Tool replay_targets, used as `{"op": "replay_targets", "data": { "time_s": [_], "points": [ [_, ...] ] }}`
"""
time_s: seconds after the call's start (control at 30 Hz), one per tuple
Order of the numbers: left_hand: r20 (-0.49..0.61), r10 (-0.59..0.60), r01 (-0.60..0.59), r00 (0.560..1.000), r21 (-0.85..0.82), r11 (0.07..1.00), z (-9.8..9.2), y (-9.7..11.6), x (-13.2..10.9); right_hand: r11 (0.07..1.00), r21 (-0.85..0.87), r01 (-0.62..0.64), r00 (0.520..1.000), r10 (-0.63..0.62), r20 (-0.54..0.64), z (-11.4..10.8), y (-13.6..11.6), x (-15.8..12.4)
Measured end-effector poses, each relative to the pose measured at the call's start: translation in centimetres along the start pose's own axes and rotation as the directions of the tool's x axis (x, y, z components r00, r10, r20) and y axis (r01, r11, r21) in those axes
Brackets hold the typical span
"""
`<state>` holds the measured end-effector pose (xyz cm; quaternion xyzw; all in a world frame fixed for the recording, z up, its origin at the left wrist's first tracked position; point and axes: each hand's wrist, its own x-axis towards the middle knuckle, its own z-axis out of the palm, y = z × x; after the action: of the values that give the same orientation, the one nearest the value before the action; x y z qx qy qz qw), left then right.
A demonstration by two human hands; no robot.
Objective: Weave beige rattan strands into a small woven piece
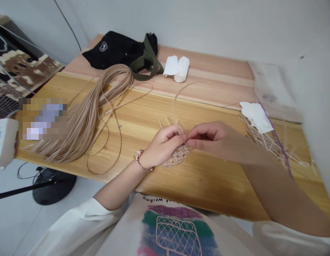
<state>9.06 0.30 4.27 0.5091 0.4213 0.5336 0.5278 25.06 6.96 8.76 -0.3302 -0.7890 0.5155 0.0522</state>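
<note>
On the pine table [207,185] lies a small flat weave of pale rattan strips [177,156], partly covered by my left hand [163,144], which holds it. My right hand [210,140] comes in from the right, its fingertips meeting my left fingers at the weave's upper edge and pinching a thin rattan strand [178,99] that curves up and away. A long bundle of loose tan rattan strands [84,121] lies to the left. A second, looser woven piece [268,144] sits at the right, partly under a white paper [255,116].
A black bag [114,49] with an olive strap [147,62] and white paper rolls [178,67] lie on the far pinkish board. A pale plank [271,89] stands at the far right. A white device [4,142] intrudes at the left, beside a blurred patch.
</note>
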Motion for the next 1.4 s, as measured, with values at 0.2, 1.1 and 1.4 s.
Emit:
{"op": "replay_targets", "data": {
  "time_s": [0.2, 1.1, 1.4],
  "points": [
    [0.022, 0.007, -0.008, 1.000, 0.052, 0.999, -0.2, 0.2, -0.2, 1.000, -0.015, -0.028, 0.996, 0.029, 0.082, -0.5, -0.5, 0.2],
    [0.096, -0.045, 0.053, 0.994, -0.082, 0.995, -1.1, -1.0, -0.7, 0.928, -0.233, 0.292, 0.905, -0.189, 0.380, -1.7, -0.5, 0.4],
    [0.123, 0.028, -0.027, 0.992, -0.013, 1.000, -1.1, -0.8, -1.0, 0.922, -0.282, 0.267, 0.934, -0.175, 0.313, -1.2, -1.3, 0.8]
  ]
}}
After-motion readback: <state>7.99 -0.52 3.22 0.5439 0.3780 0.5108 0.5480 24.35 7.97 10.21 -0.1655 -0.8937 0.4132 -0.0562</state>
